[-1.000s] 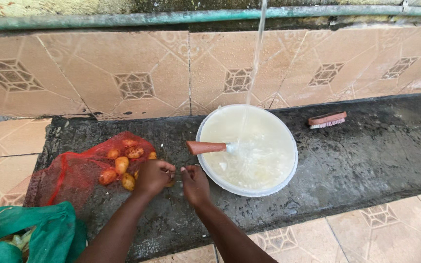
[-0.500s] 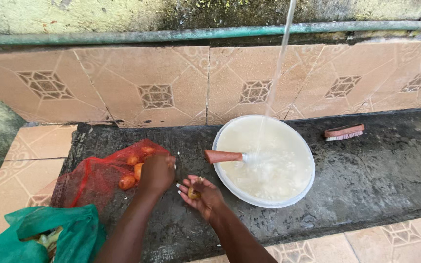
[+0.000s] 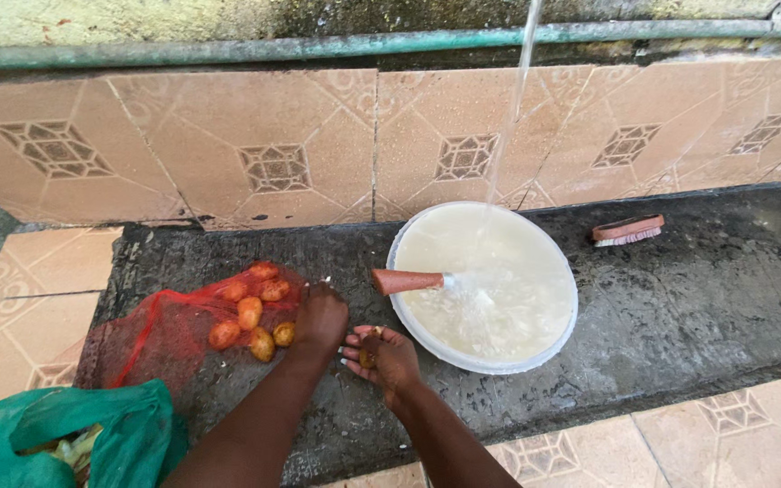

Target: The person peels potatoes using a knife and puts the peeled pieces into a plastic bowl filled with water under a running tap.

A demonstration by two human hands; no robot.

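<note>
Presently listed: small orange-yellow potatoes, loose on a red mesh net bag spread over the dark wet concrete slab, left of centre. Left hand: lies palm down at the right edge of the heap, fingers curled together; whether it grips a potato cannot be told. Right hand: just beside the left, palm up and cupped, one small potato resting in the hollow, fingers loosely spread around it.

Handling note, as a judgement: the potatoes are round and the slab wet, so a closed cupped palm suits better than fingertips, and each carry toward the basin should stay low and short.

Surroundings: round white plastic basin full of cloudy water, just right of the hands, fed by a thin water stream falling from above; brown wooden handle lying across its left rim, nearest the hands and likeliest to be knocked. Scrubbing brush, far right, well apart. Green plastic bag, near left corner. Patterned tan tile wall behind.
</note>
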